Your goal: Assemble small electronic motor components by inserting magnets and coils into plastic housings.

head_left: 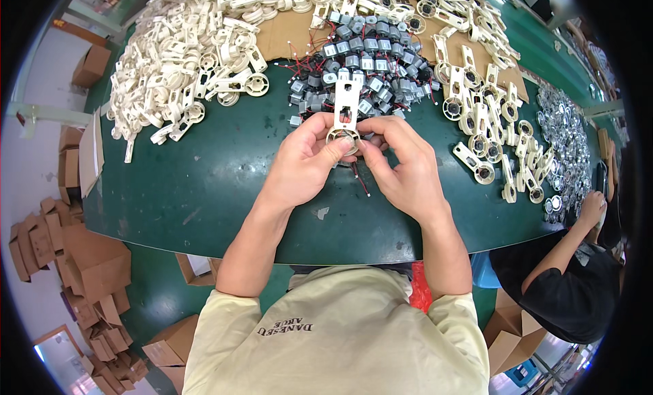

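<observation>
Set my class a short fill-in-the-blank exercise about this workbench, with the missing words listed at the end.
1. The left hand and right hand hold a cream plastic part above the ____-coloured tabletop.
2. The small motors lie ____ the left heap and right heap of cream pieces.
3. Silvery round parts lie toward the ____ end of the table.
4. The co-worker's top is ____ in colour.

Missing words: green; between; right; black.

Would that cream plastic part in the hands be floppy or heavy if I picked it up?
The cream plastic part looks moulded, so it's probably stiff. Its cut-out openings suggest it's fairly light. The thin wires hanging below would likely flop around.
</observation>
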Available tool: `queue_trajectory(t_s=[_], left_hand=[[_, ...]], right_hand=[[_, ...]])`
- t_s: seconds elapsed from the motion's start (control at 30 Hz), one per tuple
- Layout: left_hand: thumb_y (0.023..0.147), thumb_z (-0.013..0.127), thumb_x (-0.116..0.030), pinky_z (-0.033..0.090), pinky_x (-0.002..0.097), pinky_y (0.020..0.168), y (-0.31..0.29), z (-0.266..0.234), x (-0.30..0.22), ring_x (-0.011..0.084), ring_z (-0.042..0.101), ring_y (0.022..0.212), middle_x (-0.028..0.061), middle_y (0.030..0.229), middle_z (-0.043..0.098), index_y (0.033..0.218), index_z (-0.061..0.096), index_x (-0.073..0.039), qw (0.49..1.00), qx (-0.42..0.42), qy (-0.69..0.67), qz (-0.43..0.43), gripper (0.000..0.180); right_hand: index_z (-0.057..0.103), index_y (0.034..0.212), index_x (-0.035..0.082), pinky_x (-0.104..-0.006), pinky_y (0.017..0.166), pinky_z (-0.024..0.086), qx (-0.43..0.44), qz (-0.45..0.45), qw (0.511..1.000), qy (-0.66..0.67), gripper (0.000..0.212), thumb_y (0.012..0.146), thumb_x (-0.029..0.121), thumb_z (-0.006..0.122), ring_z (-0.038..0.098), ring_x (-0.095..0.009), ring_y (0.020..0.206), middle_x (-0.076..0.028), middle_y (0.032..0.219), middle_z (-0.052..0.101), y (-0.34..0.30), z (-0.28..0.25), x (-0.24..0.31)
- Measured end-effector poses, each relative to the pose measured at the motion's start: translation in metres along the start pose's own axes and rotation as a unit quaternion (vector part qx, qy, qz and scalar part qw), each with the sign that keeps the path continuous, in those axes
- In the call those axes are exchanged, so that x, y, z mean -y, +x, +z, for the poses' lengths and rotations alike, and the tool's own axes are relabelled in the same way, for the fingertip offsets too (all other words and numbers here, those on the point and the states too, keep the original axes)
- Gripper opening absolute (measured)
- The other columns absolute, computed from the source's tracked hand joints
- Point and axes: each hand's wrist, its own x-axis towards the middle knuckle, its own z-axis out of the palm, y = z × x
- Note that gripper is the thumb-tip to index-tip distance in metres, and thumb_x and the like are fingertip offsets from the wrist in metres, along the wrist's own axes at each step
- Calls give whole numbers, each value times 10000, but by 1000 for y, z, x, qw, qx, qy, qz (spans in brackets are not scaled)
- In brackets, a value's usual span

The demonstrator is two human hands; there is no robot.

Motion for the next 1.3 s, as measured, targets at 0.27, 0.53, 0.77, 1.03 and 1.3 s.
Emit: queue_trajectory(t_s=[0.27, 0.53, 0.77, 1.03, 1.3], left_hand=[[952, 582, -38, 518, 329, 938, -2, 7, -7, 150, 604, 1051, 92, 1159, 602, 1232, 519, 30, 999, 1, -39, -18, 294], [951, 550, 3, 532, 321, 919, -2, 13, -1, 163, 607, 1053, 104, 1174, 595, 1225, 513, 43, 997, -26, 0, 73, 280], [965, 565, -73, 571, 334, 866, 0, 12, -2, 168, 620, 1037, 96, 1147, 606, 1244, 516, 34, 998, -53, 26, 8, 303], [966, 582, -109, 574, 327, 836, -3, 14, 0, 192, 658, 985, 100, 1164, 613, 1264, 524, 32, 1000, -22, 18, 11, 335], [948, 589, -124, 502, 275, 710, 23, -79, -27, 144, 628, 802, 83, 967, 651, 1151, 624, -18, 851, -323, 384, 156, 232]], right_hand=[[639, 1045, -5, -299, 640, 550, -27, 37, 999, 28, 184, 862, 1, 655, 678, -207, 744, -125, 904, 652, 1, 1, -7], [645, 1037, -11, -280, 644, 538, -25, 55, 994, 94, 175, 863, -15, 653, 674, -157, 753, -107, 923, 678, -1, 3, -8], [629, 1032, -20, -249, 651, 517, -30, 127, 983, 132, 157, 882, 24, 647, 655, -111, 756, -83, 890, 694, -1, 10, -10], [613, 1070, -11, -240, 690, 516, -6, 211, 935, 285, 187, 902, 65, 645, 639, -93, 804, -59, 933, 687, 0, 2, -16], [586, 1118, -45, -226, 669, 472, -329, 196, 909, 162, 266, 945, 155, 621, 581, -83, 756, -53, 914, 649, 14, -71, -62]])
